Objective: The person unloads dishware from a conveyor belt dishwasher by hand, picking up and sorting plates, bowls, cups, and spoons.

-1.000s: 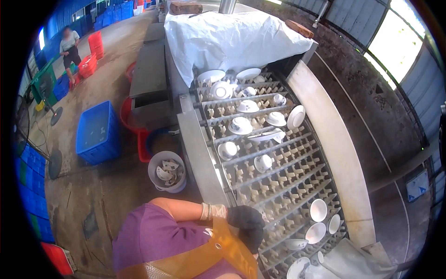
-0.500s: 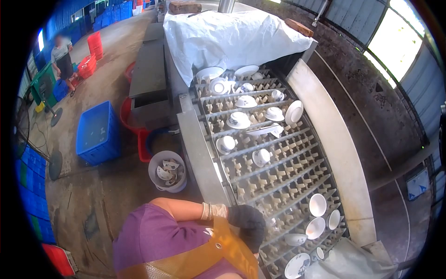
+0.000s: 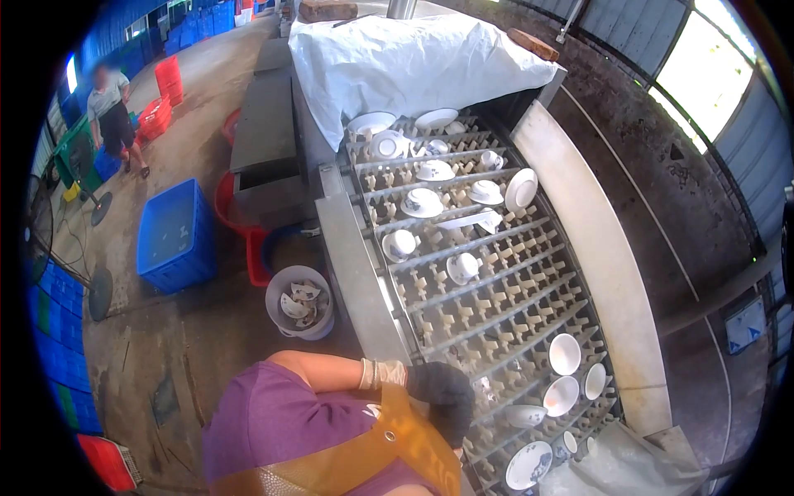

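My left hand (image 3: 440, 398) is at the near left edge of a rack conveyor (image 3: 496, 310). It wears a dark glove over a pale cuff, and its fingers are hidden. Whatever it touches cannot be made out. My right hand is out of sight. To the right of the left hand, white bowls (image 3: 564, 355) stand tilted between the conveyor's pegs. A patterned plate (image 3: 528, 465) and a small cup (image 3: 565, 447) lie nearer, beside clear plastic sheeting (image 3: 620, 467). Farther up are cups (image 3: 463, 268), a teapot (image 3: 389, 145) and several other white dishes.
A white sheet (image 3: 413, 70) hangs over the conveyor's far end, weighted by bricks (image 3: 533, 44). On the left floor stand a bucket of broken crockery (image 3: 299, 332), a blue crate (image 3: 150, 264) and a fan (image 3: 99, 293). Farther back is another person (image 3: 109, 107).
The dishes have shifted slightly away from me along the conveyor. Another cup shows at the plastic's edge. The person in the background has changed stance. My left hand stays nearly still.
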Action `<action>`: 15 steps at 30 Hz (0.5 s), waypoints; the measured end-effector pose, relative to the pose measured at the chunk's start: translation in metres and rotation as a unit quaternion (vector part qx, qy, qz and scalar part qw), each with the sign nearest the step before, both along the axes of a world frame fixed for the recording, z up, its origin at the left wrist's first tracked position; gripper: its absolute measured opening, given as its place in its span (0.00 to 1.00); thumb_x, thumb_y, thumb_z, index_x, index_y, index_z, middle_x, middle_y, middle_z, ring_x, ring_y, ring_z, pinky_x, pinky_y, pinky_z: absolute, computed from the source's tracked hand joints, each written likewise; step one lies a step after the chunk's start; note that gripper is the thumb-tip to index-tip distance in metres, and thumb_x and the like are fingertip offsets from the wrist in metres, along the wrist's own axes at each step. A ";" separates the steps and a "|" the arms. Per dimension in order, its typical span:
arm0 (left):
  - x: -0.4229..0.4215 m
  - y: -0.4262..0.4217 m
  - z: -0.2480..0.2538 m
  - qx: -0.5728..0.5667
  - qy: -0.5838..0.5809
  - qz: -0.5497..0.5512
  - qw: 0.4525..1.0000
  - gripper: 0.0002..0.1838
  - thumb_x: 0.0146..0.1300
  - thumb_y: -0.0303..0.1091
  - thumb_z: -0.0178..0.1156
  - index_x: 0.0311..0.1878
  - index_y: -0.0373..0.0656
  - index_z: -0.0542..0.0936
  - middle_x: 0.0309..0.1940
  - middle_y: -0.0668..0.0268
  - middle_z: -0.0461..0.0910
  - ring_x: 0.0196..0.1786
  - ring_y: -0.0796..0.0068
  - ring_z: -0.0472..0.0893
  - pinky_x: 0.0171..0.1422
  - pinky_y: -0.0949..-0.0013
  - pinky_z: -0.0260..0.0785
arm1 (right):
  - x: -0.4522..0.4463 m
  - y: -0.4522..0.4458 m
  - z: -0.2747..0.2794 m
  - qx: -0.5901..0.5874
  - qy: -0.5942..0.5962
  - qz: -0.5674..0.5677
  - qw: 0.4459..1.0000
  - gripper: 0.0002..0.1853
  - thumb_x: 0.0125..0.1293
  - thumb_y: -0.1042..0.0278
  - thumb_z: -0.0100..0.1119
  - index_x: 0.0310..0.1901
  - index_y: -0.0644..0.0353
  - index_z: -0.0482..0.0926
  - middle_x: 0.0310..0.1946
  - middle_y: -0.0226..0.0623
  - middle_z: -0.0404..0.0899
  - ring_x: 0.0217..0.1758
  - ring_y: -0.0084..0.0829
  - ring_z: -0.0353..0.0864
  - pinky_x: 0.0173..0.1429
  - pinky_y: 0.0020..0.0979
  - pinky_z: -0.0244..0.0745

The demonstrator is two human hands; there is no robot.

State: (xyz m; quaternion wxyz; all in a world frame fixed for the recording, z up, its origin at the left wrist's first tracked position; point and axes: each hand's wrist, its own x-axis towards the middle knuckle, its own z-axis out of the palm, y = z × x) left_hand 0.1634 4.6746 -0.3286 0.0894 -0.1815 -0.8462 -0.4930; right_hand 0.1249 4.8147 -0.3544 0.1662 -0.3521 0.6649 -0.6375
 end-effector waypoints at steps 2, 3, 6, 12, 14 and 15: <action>-0.001 0.004 -0.009 -0.002 0.012 0.006 1.000 0.15 0.66 0.42 0.52 0.48 0.46 0.80 0.44 0.57 0.79 0.48 0.55 0.78 0.54 0.60 0.70 | 0.000 0.003 0.000 -0.001 0.002 0.001 1.000 0.11 0.55 0.82 0.52 0.41 0.63 0.77 0.43 0.44 0.78 0.49 0.40 0.77 0.54 0.35 0.71; -0.001 0.006 -0.012 -0.004 0.024 0.013 1.000 0.14 0.66 0.42 0.52 0.48 0.46 0.80 0.44 0.57 0.79 0.48 0.55 0.78 0.54 0.60 0.70 | 0.000 0.005 -0.001 -0.002 0.002 0.000 1.000 0.11 0.55 0.82 0.52 0.41 0.63 0.77 0.43 0.44 0.78 0.49 0.40 0.77 0.54 0.35 0.71; 0.000 0.013 -0.015 0.008 0.012 0.029 0.999 0.14 0.66 0.42 0.52 0.48 0.46 0.80 0.43 0.57 0.79 0.48 0.55 0.78 0.54 0.60 0.70 | 0.001 0.012 -0.003 -0.003 0.001 0.002 1.000 0.12 0.55 0.82 0.52 0.41 0.63 0.77 0.43 0.44 0.78 0.49 0.40 0.77 0.54 0.35 0.71; -0.004 0.024 -0.016 0.004 -0.011 -0.004 1.000 0.14 0.66 0.42 0.53 0.47 0.46 0.80 0.43 0.57 0.80 0.47 0.55 0.78 0.53 0.59 0.70 | 0.003 0.028 -0.006 -0.015 0.000 0.006 1.000 0.12 0.55 0.82 0.52 0.41 0.64 0.77 0.43 0.44 0.78 0.50 0.40 0.77 0.55 0.35 0.71; -0.003 0.028 -0.018 0.006 0.000 -0.002 1.000 0.14 0.66 0.42 0.53 0.47 0.45 0.79 0.43 0.57 0.79 0.47 0.55 0.78 0.53 0.59 0.70 | 0.004 0.032 -0.007 -0.016 0.002 0.007 1.000 0.12 0.55 0.82 0.52 0.41 0.64 0.77 0.43 0.44 0.78 0.50 0.40 0.77 0.55 0.35 0.71; -0.003 0.031 -0.019 0.009 0.010 0.001 1.000 0.14 0.66 0.42 0.53 0.47 0.45 0.79 0.43 0.57 0.79 0.47 0.55 0.78 0.53 0.59 0.70 | 0.005 0.034 -0.007 -0.018 0.002 0.007 1.000 0.12 0.55 0.82 0.52 0.41 0.64 0.77 0.44 0.44 0.78 0.50 0.39 0.77 0.55 0.35 0.71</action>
